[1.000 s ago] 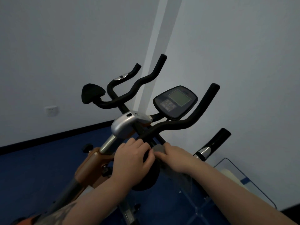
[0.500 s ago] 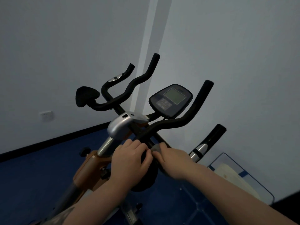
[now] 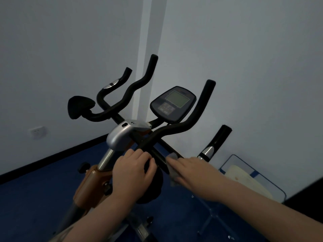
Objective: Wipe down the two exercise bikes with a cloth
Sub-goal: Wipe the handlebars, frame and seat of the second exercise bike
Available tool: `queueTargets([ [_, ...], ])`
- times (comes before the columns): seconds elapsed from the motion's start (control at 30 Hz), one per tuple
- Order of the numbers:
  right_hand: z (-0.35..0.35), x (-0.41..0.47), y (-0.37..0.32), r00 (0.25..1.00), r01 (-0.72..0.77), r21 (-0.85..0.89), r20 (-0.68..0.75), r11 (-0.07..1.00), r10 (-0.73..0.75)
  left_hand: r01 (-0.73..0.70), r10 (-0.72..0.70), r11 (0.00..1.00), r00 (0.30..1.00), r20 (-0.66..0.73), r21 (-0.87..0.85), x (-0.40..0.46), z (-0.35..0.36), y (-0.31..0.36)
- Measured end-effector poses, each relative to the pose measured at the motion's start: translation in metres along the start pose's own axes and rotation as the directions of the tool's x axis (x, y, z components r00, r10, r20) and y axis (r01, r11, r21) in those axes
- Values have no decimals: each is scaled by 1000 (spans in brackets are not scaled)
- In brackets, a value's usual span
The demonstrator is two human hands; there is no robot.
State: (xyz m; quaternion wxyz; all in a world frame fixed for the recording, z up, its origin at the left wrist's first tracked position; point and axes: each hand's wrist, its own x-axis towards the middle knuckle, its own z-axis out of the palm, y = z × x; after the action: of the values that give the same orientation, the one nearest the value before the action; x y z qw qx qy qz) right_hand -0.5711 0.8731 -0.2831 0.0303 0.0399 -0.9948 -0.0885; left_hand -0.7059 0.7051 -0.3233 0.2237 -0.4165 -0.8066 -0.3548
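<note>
An exercise bike stands in front of me, with black handlebars (image 3: 176,130), a console (image 3: 173,104) with a grey screen, a silver stem cover (image 3: 120,135) and an orange-brown frame (image 3: 90,186). My left hand (image 3: 132,173) curls round the near black pad of the handlebar. My right hand (image 3: 194,172) presses a grey cloth (image 3: 172,170) onto the handlebar's near right bar, fingers straight. Most of the cloth is hidden under my fingers.
White walls meet in a corner behind the bike. A wall socket (image 3: 37,132) sits low on the left wall. The floor (image 3: 35,198) is dark blue. A clear-framed panel with blue edging (image 3: 253,179) leans by the right wall.
My right hand with the cloth has slid right along the bar, away from my left hand. The left hand keeps its hold on the pad.
</note>
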Motion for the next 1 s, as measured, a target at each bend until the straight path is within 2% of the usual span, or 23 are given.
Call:
queueTargets([
  [0.07,-9,-23,31,997,57,3,-61,998,-57,-5,5,1000,1000,-9,-4,-1,0,-1],
  [0.13,-12,-34,48,972,-82,125,-207,989,107,-10,10,1000,1000,-14,-15,-1,0,-1],
  [0.2,0,-27,37,877,-239,274,-352,932,328,-9,9,1000,1000,-18,-20,0,1,-1],
  [0.27,25,-13,14,778,-341,275,-453,899,434,-12,11,1000,1000,-19,-25,-1,1,-1],
  [0.3,36,-11,6,777,-324,224,-490,919,394,-12,11,1000,1000,-18,-28,-1,2,-1],
  [0.33,38,-13,6,809,-266,157,-500,951,309,-14,14,999,1000,-15,-29,-1,1,-1],
  [0.4,27,-21,30,893,-95,-27,-445,995,73,-19,18,999,1000,-8,-31,0,1,-1],
  [0.43,19,-25,44,918,-53,-81,-396,995,16,-21,21,999,1000,-6,-32,0,2,-1],
  [0.5,4,-30,70,919,-105,-105,-391,989,56,-22,22,999,1000,-2,-28,-1,1,-1],
  [0.57,6,-30,72,858,-225,5,-473,974,201,-18,18,1000,1000,-4,-21,-1,1,-1],
  [0.67,32,-14,26,646,-366,319,-589,874,485,-15,15,1000,1000,3,-18,0,1,-1],
  [0.7,45,-9,10,615,-353,347,-614,869,495,-12,12,1000,1000,1,-16,0,1,-1],
  [0.73,56,-8,-2,629,-308,308,-644,900,436,-9,9,1000,1000,-3,-14,0,1,-1],
  [0.77,61,-10,-7,681,-241,214,-657,947,322,-9,9,1000,1000,-4,-14,0,1,-1],
  [0.83,47,-18,16,828,-64,-15,-560,998,45,-13,13,1000,1000,1,-18,-1,1,-1],
  [0.87,35,-20,33,871,5,-97,-489,995,-52,-15,15,1000,1000,2,-20,-1,1,-1],
  [0.9,22,-21,50,891,19,-140,-447,990,-80,-15,15,1000,1000,4,-21,-1,1,-2],
  [0.93,10,-21,66,896,-29,-154,-442,988,-42,-14,14,1000,1000,7,-22,-1,1,-1],
  [1.0,2,-23,84,857,-183,-130,-507,975,93,-10,10,1000,1000,9,-26,-1,0,-1],
])
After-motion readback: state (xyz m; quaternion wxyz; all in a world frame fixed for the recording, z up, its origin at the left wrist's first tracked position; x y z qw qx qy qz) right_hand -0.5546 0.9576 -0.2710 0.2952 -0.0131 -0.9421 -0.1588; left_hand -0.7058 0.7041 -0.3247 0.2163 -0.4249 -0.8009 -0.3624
